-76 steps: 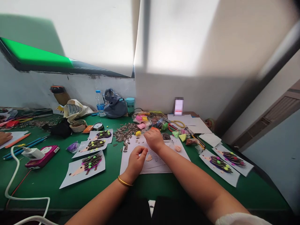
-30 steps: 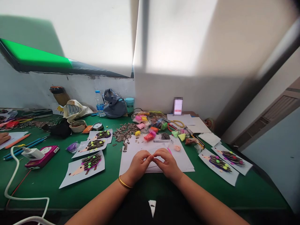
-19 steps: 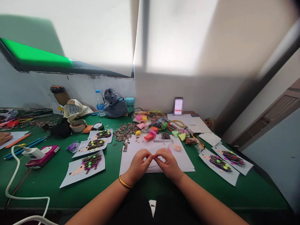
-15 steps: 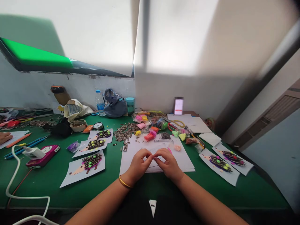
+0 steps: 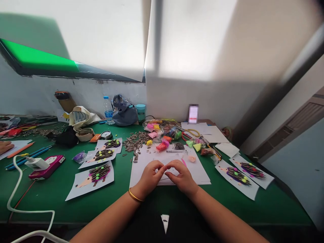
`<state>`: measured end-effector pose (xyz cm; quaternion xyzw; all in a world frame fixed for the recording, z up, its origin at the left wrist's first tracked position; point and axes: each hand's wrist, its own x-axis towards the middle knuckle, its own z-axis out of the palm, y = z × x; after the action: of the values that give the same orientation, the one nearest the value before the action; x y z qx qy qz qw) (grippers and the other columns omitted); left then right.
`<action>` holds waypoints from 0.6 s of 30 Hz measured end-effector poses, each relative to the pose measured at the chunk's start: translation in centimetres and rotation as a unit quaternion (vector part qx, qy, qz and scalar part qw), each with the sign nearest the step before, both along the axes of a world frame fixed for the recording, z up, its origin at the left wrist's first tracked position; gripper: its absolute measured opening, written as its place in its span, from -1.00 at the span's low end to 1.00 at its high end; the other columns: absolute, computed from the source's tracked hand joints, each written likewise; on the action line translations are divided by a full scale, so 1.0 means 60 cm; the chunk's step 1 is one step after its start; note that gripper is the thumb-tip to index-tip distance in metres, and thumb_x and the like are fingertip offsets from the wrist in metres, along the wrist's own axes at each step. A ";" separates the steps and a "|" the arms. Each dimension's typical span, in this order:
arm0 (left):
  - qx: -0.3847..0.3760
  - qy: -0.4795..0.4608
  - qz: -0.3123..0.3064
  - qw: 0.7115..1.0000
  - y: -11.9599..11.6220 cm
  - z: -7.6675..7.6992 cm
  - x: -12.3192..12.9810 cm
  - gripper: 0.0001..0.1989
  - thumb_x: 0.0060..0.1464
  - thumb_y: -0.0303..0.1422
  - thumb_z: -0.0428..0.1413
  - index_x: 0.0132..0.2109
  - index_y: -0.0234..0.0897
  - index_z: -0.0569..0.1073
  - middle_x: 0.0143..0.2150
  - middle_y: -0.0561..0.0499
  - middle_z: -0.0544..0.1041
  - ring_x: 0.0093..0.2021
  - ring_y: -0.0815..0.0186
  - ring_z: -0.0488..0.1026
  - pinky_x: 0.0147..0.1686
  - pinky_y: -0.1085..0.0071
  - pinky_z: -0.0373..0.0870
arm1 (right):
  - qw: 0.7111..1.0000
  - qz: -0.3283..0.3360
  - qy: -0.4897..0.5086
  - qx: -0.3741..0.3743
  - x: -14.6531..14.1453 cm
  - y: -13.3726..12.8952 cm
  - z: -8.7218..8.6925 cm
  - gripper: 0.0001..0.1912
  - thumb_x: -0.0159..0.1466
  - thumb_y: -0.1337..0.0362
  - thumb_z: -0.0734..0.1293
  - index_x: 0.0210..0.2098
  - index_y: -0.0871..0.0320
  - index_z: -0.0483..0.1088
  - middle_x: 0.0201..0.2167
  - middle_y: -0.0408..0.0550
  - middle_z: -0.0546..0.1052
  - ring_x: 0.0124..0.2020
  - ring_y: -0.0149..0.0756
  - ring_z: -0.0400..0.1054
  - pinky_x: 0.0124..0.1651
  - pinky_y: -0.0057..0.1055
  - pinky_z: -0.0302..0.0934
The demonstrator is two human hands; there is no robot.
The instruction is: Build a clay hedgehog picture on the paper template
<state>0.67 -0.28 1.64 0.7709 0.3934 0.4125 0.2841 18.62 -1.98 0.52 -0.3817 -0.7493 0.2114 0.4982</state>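
My left hand (image 5: 151,175) and my right hand (image 5: 182,175) meet fingertip to fingertip above a stack of white paper (image 5: 202,175). Both are closed in a pinch; whatever lies between the fingertips is too small or hidden to name. Under them the top sheet carries a faint drawing, partly covered by my hands. A pink strip (image 5: 184,162) and a lump of peach clay (image 5: 191,159) lie just beyond my right hand. Striped sunflower seeds (image 5: 136,143) are heaped past my left hand, some on the paper's corner. A pen (image 5: 174,151) rests across the sheet's far part.
Hedgehog pictures made with seeds lie at left (image 5: 92,180) and right (image 5: 236,177). Colourful clay packets (image 5: 162,146) and scissors (image 5: 193,132) sit behind the paper. A magenta power strip (image 5: 48,170) with a white cable is at left. Another person's hand (image 5: 5,146) rests at far left.
My hands stay pinched together in nearly the same place, with only a slight shift of the fingers. The view has moved a little; nothing else visibly differs.
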 end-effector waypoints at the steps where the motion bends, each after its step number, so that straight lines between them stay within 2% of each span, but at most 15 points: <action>1: -0.002 0.000 0.001 1.000 0.000 0.000 0.000 -0.68 0.24 -0.15 0.04 -0.38 -0.24 0.46 -0.38 -0.02 0.48 -0.32 0.25 0.41 -0.26 0.35 0.35 | 1.000 0.000 0.000 0.000 0.000 0.000 0.000 -0.90 0.26 0.23 0.39 -0.21 0.04 0.46 -0.29 -0.08 0.53 -0.19 -0.20 0.40 -0.11 -0.24 0.30; 5: 0.000 -0.001 -0.002 1.000 0.002 -0.003 -0.001 -0.68 0.25 -0.15 0.03 -0.36 -0.24 0.47 -0.37 -0.02 0.49 -0.30 0.25 0.41 -0.25 0.35 0.34 | 1.000 -0.006 0.007 0.000 0.000 0.000 -0.001 -0.95 0.30 0.23 0.36 -0.25 0.04 0.47 -0.33 -0.09 0.53 -0.22 -0.22 0.40 -0.12 -0.27 0.29; 12: -0.005 -0.003 -0.001 1.000 0.004 -0.009 -0.002 -0.68 0.26 -0.15 0.02 -0.35 -0.25 0.47 -0.36 -0.02 0.49 -0.29 0.24 0.41 -0.25 0.35 0.33 | 1.000 -0.002 -0.002 -0.006 0.000 -0.001 -0.001 -0.89 0.28 0.21 0.39 -0.20 0.05 0.46 -0.28 -0.07 0.53 -0.18 -0.21 0.39 -0.09 -0.24 0.29; 18: -0.016 -0.007 -0.026 1.000 0.003 -0.007 -0.002 -0.66 0.26 -0.14 0.00 -0.34 -0.26 0.48 -0.36 -0.02 0.50 -0.30 0.25 0.42 -0.24 0.35 0.34 | 1.000 -0.006 0.015 -0.001 -0.001 -0.001 0.003 -0.92 0.32 0.22 0.35 -0.29 0.06 0.48 -0.35 -0.08 0.53 -0.24 -0.23 0.39 -0.14 -0.27 0.28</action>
<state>0.57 -0.08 1.24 0.7733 0.3780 0.4042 0.3093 18.58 -2.06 0.71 -0.3837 -0.7393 0.2149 0.5100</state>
